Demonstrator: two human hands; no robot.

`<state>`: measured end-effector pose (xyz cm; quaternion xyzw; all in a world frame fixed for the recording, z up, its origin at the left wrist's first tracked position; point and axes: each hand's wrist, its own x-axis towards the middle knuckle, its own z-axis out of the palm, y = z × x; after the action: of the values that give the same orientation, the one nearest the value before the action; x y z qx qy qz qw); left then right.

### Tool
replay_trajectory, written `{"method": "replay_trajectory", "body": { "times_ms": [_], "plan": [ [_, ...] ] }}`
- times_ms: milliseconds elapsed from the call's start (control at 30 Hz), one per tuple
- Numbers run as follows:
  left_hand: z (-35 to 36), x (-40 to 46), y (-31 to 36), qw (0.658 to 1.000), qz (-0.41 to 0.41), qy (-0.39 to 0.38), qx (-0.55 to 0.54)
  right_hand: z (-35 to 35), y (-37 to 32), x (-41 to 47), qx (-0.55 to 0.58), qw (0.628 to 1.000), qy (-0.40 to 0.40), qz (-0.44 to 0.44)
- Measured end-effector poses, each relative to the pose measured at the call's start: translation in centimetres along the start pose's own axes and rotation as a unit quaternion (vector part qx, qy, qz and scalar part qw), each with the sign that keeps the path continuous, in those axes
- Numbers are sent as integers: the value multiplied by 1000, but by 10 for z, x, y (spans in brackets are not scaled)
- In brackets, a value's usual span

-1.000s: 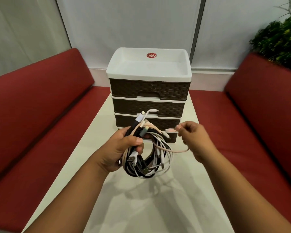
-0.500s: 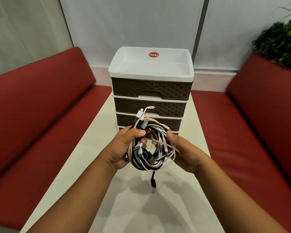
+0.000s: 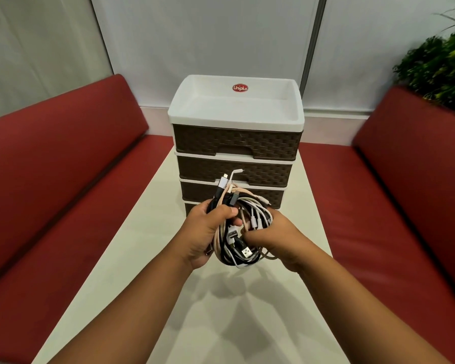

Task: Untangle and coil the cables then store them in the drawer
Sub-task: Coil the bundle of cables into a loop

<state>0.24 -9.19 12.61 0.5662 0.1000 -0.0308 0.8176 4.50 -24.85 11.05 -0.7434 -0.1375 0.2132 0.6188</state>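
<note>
A tangled bundle of black, white and pink cables [image 3: 241, 232] hangs in the air above the white table [image 3: 147, 232]. My left hand [image 3: 208, 229] grips the bundle's left side, thumb over the strands. My right hand [image 3: 276, 237] grips the right side, fingers curled into the loops. Several plug ends stick up from the top of the bundle. Behind it stands a drawer unit [image 3: 237, 143] with brown woven drawer fronts and a white tray top. All drawers that show are closed; the lowest one is partly hidden by my hands.
Red cushioned benches run along the left [image 3: 50, 185] and right [image 3: 394, 190] of the table. A green plant [image 3: 439, 61] stands behind the right bench. A white wall closes off the back.
My right hand let go of the pink cable end it held out to the right and moved in onto the bundle's right side. The black plug that dangled below is now gathered in.
</note>
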Motion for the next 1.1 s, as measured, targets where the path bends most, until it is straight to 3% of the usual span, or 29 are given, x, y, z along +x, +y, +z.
{"method": "replay_trajectory", "body": {
  "times_ms": [100,367,500,600,700,900,967,1100],
  "plan": [
    [-2,5,-1,1000,-3,8,-12,3,2,2,-1,1000,30,-8],
    [-5,10,-5,1000,-26,5,-8,-3,-1,4,138,990,-10,-15],
    [-5,12,-10,998,-50,4,-35,-1,-1,6,134,990,32,-15],
    [-4,14,-12,997,-62,12,-53,7,-1,8,58,991,118,-40],
    [-3,15,-11,995,-71,16,-66,14,-5,6,-87,969,211,-100],
    [-3,18,-13,996,-71,17,-57,13,-2,7,-390,837,281,-263],
    [-2,18,-14,995,-68,14,-72,12,0,7,-406,821,274,-294],
    [-4,18,-14,993,-60,3,-99,11,3,9,-373,828,266,-324]
  ]
}}
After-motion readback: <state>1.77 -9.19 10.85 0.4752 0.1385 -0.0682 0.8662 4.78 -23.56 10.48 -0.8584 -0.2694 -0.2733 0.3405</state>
